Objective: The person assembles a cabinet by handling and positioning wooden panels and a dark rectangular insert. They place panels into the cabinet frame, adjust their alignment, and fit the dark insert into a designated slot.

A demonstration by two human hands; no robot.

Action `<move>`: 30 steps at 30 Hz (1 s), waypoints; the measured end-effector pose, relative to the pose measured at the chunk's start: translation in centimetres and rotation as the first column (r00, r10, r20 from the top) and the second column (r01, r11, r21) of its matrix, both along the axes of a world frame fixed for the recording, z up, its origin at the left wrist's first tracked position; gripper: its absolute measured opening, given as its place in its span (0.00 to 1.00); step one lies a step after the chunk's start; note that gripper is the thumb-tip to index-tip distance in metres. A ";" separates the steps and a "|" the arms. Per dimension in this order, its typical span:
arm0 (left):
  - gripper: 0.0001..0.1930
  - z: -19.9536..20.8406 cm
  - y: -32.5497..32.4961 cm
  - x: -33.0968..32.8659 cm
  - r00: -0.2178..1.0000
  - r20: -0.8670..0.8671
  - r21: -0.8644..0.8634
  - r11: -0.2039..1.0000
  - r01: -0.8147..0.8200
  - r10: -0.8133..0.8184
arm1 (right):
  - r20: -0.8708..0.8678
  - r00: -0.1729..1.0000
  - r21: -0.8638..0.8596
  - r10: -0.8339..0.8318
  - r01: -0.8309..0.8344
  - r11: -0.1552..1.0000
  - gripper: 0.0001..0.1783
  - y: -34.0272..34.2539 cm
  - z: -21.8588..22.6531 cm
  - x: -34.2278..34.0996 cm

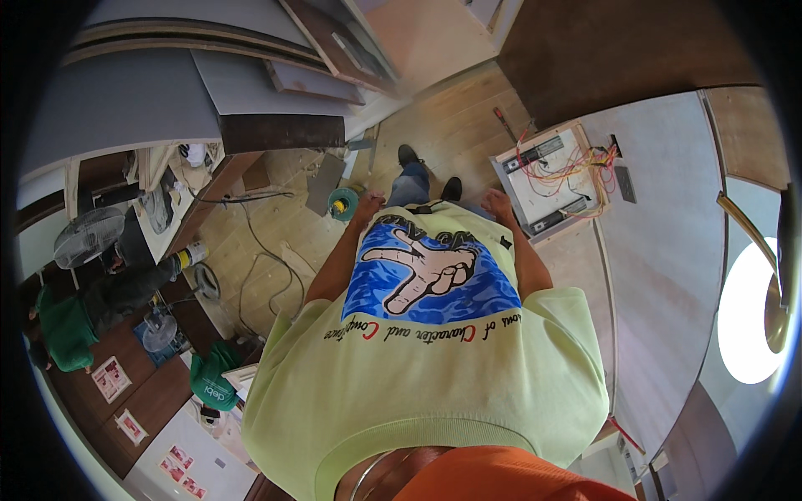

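My left hand (pixel 374 202) hangs low beside my thigh, its small visible fingers loosely spread and nothing seen in them. Nearest to it, on the floor, stands a round teal tub (pixel 343 204) with a yellow item inside. On the other side, my right hand (pixel 498 204) hangs by my right leg, fingers loose and also without a visible object. Close to that hand is a shallow wooden-framed box (pixel 551 179) set in a white panel. Red, yellow and black wires (pixel 576 161) tangle across it, and two dark slotted bars (pixel 539 152) lie along its sides.
A red-handled tool (pixel 504 123) lies on the wooden floor (pixel 455 104). Cables (pixel 271 259) trail over the floor at left, near a grey board (pixel 324 184). Standing fans (pixel 89 237) and people in green tops (pixel 67 330) are farther left. A round light (pixel 746 309) glows at right.
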State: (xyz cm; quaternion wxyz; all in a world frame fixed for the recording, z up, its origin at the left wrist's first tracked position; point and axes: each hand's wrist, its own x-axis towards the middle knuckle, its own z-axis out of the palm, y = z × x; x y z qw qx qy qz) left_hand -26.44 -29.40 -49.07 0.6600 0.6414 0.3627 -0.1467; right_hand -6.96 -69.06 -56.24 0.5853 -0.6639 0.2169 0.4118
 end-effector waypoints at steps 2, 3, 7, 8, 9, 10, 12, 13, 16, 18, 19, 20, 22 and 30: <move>0.16 0.0 0.2 0.0 0.999 -0.039 -0.011 1.000 -0.010 0.010 | 0.017 0.999 0.088 -0.037 0.036 0.995 0.22 -0.2 -0.3 -0.4; 0.17 0.0 0.2 0.1 0.998 0.026 0.047 0.998 0.049 -0.050 | -0.008 0.997 0.053 -0.070 0.071 0.996 0.22 -0.2 -0.5 -0.6; 0.17 0.2 -0.1 0.4 0.995 0.012 0.115 0.988 0.102 -0.104 | 0.047 0.998 0.050 -0.049 0.046 0.998 0.22 -0.1 -1.0 -1.0; 0.17 0.2 -0.3 0.4 0.997 -0.048 0.096 0.993 0.062 -0.057 | 0.055 0.997 0.071 -0.048 0.044 0.996 0.22 0.0 -0.9 -1.0; 0.17 0.2 -0.5 0.3 0.999 -0.045 0.086 0.996 0.032 -0.028 | 0.031 0.998 0.014 -0.061 0.060 0.998 0.22 0.0 -0.8 -1.0; 0.17 0.1 -0.8 0.3 0.999 -0.042 0.076 0.997 0.002 0.001 | 0.054 0.998 0.076 -0.043 0.039 0.996 0.22 0.0 -0.6 -1.0; 0.17 -0.2 -1.0 0.0 0.999 -0.033 0.093 0.996 -0.017 0.020 | 0.025 0.999 -0.001 -0.036 0.036 0.999 0.22 0.1 0.0 -0.9; 0.17 -0.4 -1.1 -0.1 1.000 -0.027 0.121 0.993 -0.007 0.010 | 0.038 0.999 0.036 -0.029 0.028 0.999 0.21 0.3 0.3 -0.8; 0.18 -1.2 -1.0 -0.6 1.000 0.001 0.182 0.983 0.015 -0.015 | 0.055 0.998 0.015 0.007 -0.008 1.000 0.20 0.6 0.7 -0.7; 0.18 -1.7 -0.8 -0.9 1.000 -0.010 0.207 0.978 0.030 -0.028 | 0.051 0.998 -0.059 0.040 -0.037 0.998 0.18 0.9 0.7 -0.5; 0.18 -2.0 -0.7 -1.0 0.999 -0.031 0.215 0.976 0.039 -0.033 | 0.086 0.995 0.009 0.057 -0.058 0.998 0.17 0.9 0.6 -0.4; 0.18 -2.3 -0.6 -1.1 0.994 -0.104 0.219 0.974 0.058 -0.036 | 0.091 0.994 0.014 0.063 -0.064 0.998 0.15 1.0 0.4 -0.3; 0.18 -2.8 -0.6 -1.4 0.999 -0.047 0.233 0.972 0.027 -0.017 | 0.078 0.993 -0.003 0.084 -0.084 0.996 0.13 1.2 0.2 0.0; 0.17 -4.4 -0.7 -2.1 0.996 0.066 0.177 0.982 -0.073 0.062 | 0.037 0.999 0.077 0.020 -0.023 0.997 0.07 1.6 0.6 0.4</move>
